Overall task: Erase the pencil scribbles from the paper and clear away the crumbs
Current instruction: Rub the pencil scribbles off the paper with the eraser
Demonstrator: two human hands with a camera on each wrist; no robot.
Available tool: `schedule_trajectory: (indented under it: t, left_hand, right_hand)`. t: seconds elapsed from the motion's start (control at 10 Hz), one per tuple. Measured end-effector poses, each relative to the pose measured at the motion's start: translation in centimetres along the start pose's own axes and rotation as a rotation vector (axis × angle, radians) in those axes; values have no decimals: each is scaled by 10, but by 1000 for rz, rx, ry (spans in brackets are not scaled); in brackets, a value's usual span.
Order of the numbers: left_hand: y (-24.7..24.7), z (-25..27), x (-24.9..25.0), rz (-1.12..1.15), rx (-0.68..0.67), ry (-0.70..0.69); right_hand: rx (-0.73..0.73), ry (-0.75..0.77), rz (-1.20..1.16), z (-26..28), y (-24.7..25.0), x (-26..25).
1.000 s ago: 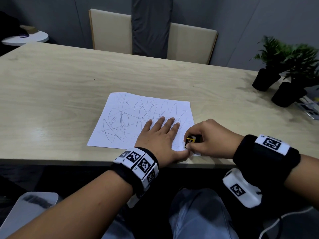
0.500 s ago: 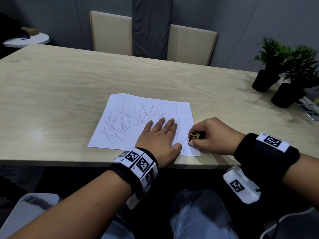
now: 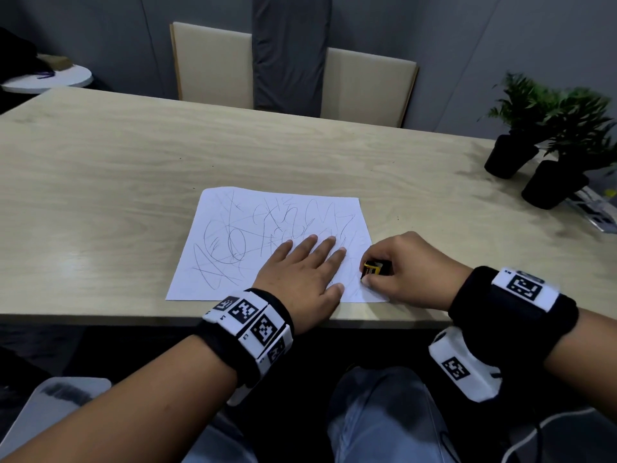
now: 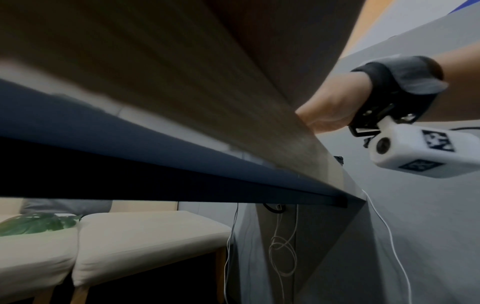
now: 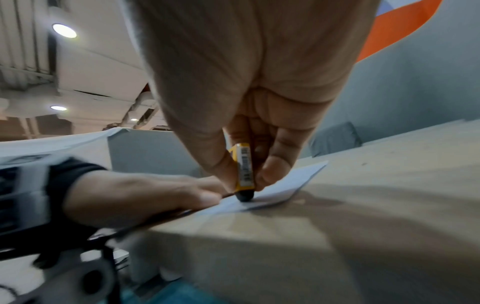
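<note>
A white sheet of paper (image 3: 240,228) covered in pencil scribbles lies on the wooden table (image 3: 100,182) near its front edge. My left hand (image 3: 307,265) lies flat on the paper's right half, fingers straight, pressing it down. My right hand (image 3: 397,272) pinches a black eraser in a yellow sleeve (image 3: 372,268) between thumb and fingers. In the right wrist view the eraser (image 5: 244,174) stands upright with its dark tip on the paper's (image 5: 280,191) near right corner. The left wrist view shows only the table edge (image 4: 233,127) and my right hand (image 4: 327,109).
Two potted plants (image 3: 534,138) in black pots stand at the table's far right, with a clear holder (image 3: 594,208) beside them. Two beige chairs (image 3: 213,61) face me across the table. The table's front edge runs just under both wrists.
My right hand has shifted the eraser slightly back and forth over the paper's near right corner. The left hand has stayed flat on the sheet.
</note>
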State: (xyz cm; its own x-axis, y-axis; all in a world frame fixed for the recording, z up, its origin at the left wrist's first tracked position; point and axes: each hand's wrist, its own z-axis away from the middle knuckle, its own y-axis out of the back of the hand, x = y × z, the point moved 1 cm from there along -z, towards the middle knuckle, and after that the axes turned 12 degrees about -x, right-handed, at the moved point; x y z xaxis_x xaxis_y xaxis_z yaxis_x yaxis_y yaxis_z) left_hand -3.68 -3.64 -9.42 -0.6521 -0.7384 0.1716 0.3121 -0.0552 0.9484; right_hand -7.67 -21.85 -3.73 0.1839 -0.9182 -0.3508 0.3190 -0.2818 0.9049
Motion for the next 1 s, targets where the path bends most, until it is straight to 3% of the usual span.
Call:
schedule_trajectory:
  t: [0.9, 1.0]
  left_hand:
    - [-1, 1, 2, -67, 16, 15]
    - [-1, 1, 3, -70, 15, 15]
  right_hand:
    - [-6, 54, -16, 4, -7, -11]
    - [27, -4, -32, 4, -3, -5]
